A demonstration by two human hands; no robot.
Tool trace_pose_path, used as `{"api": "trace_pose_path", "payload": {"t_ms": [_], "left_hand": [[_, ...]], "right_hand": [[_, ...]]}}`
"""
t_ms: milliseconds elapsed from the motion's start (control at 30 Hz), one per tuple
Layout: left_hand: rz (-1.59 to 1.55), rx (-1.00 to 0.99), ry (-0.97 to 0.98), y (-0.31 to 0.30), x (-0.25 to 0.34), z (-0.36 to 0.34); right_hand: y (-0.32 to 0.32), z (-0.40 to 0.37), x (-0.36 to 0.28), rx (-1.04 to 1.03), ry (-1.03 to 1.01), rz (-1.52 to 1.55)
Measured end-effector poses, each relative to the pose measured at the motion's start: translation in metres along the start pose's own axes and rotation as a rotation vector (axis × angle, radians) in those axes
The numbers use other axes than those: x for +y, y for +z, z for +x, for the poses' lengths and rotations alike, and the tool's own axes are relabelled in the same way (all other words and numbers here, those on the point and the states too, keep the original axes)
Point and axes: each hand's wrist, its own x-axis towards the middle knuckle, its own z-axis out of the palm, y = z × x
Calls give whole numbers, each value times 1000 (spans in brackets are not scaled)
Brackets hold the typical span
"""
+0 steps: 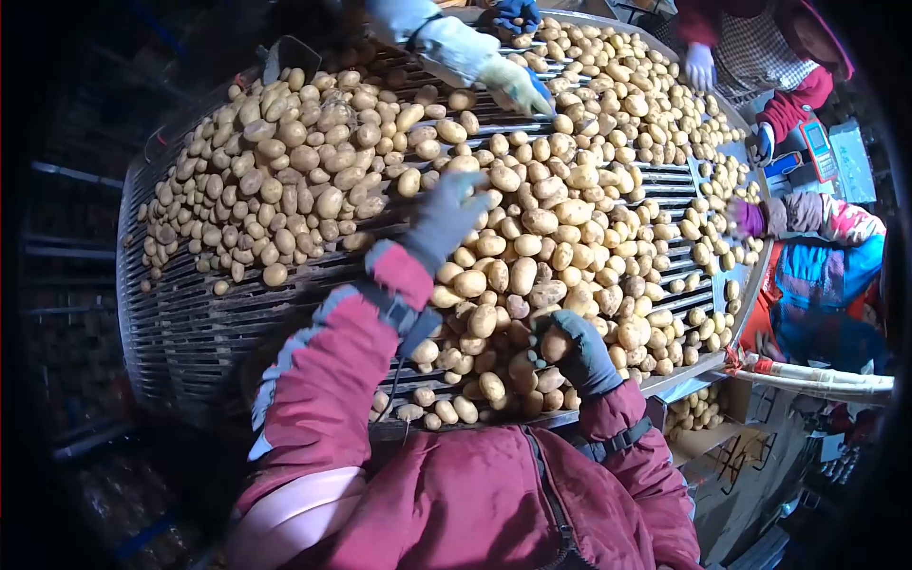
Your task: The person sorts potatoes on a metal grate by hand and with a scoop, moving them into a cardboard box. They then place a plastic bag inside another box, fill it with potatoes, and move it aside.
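Note:
My left hand point(448, 217), in a grey glove and a little blurred, reaches over the left edge of the middle potato heap point(541, 223). Its fingers are apart, and I see nothing held in them. My right hand point(581, 356), in a dark grey-green glove, is near the front edge of the slatted table. Its fingers curl round a potato point(555, 344), and more potatoes point(523, 372) lie just beside it. The potatoes are pale yellow-brown, some with dark dirty patches.
Another large potato heap point(294, 161) lies left on the slatted metal table point(190, 328). Across from me a co-worker's gloved hand point(521, 87) reaches in. Other workers' hands point(748, 218) are along the right edge. A potato-filled box point(698, 410) stands below, near a pale wrapped pole point(817, 380).

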Motion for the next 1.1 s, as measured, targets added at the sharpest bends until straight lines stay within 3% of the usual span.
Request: {"api": "trace_pose_path", "payload": {"t_ms": [33,67,133,167,200,233,267,333,367,400,467,533,567,600,633,667,700,733,800,867,933,967,1000,1033,1067,1100], "left_hand": [[296,169,132,-10,7,15],[286,124,180,-12,-24,44],[602,253,319,3,-47,73],[600,247,321,5,-50,80],[664,230,226,7,-53,87],[727,211,133,10,-48,89],[727,201,138,8,-45,87],[-356,-43,-275,-1,-40,85],[-489,-11,-98,6,-27,72],[-636,-54,-302,4,-17,51],[-1106,-306,-411,11,-24,34],[-1167,-394,-353,20,-17,-4],[-1258,-515,-411,26,-12,-17],[-1247,-488,-380,32,9,-35],[-1321,-607,-371,38,18,-47],[-1392,-735,-365,46,23,-57],[-1321,-679,-423,54,25,-69],[-1257,-490,-455,73,35,-85],[-1113,-445,-333,103,34,-108],[-1329,-708,-249,136,22,-124],[-598,-514,-188,136,59,-146],[-225,-414,117,148,74,-160],[-513,-426,-214,171,45,-151],[-79,-501,123,176,55,-159],[352,-549,469,181,65,-166],[527,-666,654,200,50,-165]], "right_hand": [[4,-9,18,-18,235,304],[6,-14,29,-35,467,611],[9,-15,18,-11,437,585],[12,-17,18,35,460,627],[13,-19,17,85,482,671],[12,-22,15,79,239,408],[11,-25,13,88,246,410],[7,-25,7,101,582,922],[-1,-22,-5,55,549,979],[-1,-21,-3,67,550,982],[1,-23,7,31,77,111],[3,-27,11,-41,189,225],[0,-27,8,-65,348,453],[-2,-28,3,-85,507,680],[6,-31,17,19,112,417],[-4,-32,4,-66,631,1109],[1,-33,3,10,563,952],[7,-34,2,96,504,790],[0,-43,2,58,504,935],[-15,-67,-2,132,566,970],[-27,-87,-4,106,603,1085],[-29,-103,0,148,632,1133],[-29,-116,5,232,697,1259],[7,-121,54,208,251,1431],[42,-126,104,46,-318,1753],[76,-132,153,-258,-749,1964]]}}
